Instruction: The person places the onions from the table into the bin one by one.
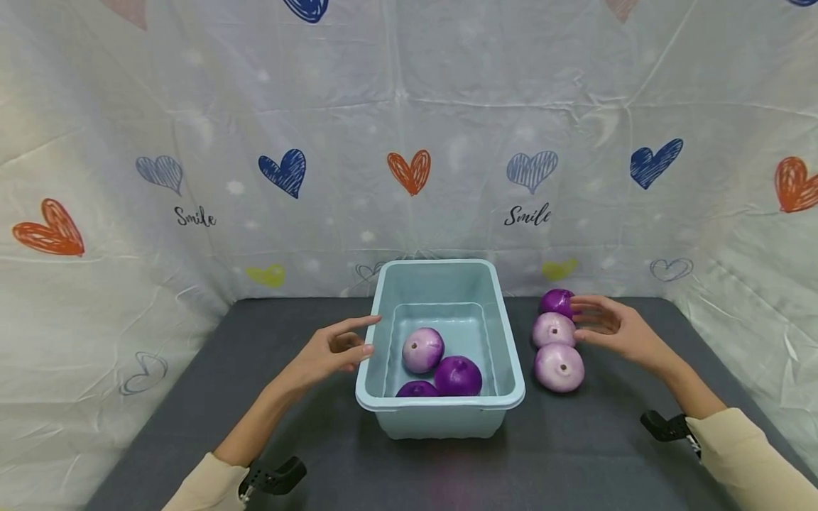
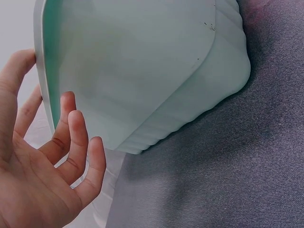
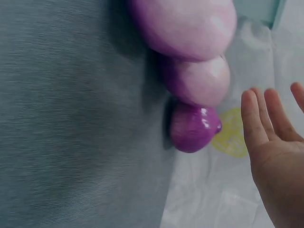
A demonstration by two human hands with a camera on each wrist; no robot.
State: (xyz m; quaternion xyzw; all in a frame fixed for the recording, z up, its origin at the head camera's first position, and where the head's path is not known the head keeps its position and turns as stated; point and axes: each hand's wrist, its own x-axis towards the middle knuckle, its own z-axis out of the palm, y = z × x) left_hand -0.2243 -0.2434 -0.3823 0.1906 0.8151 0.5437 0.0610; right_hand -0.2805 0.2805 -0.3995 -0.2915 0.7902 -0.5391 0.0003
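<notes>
A pale blue plastic bin [image 1: 441, 419] stands on the table, with several red onions inside: a pale one [image 1: 423, 350], a dark purple one [image 1: 458, 376] and another dark one [image 1: 417, 389] partly hidden by the front rim. My left hand [image 1: 341, 345] is at the bin's left rim, fingertips at the edge, other fingers loosely bent. To the right of the bin, three more onions line up: a pale one [image 1: 559, 367] in front, another pale one [image 1: 554, 330] behind it, a dark one [image 1: 557, 302] at the back. My right hand [image 1: 616, 328], fingers extended, hovers beside this row and holds nothing.
Dark grey cloth [image 1: 575, 454] covers the table. A white curtain [image 1: 409, 85] printed with hearts hangs behind and at both sides, close to the table's back edge. Black straps [image 1: 275, 477] circle both wrists.
</notes>
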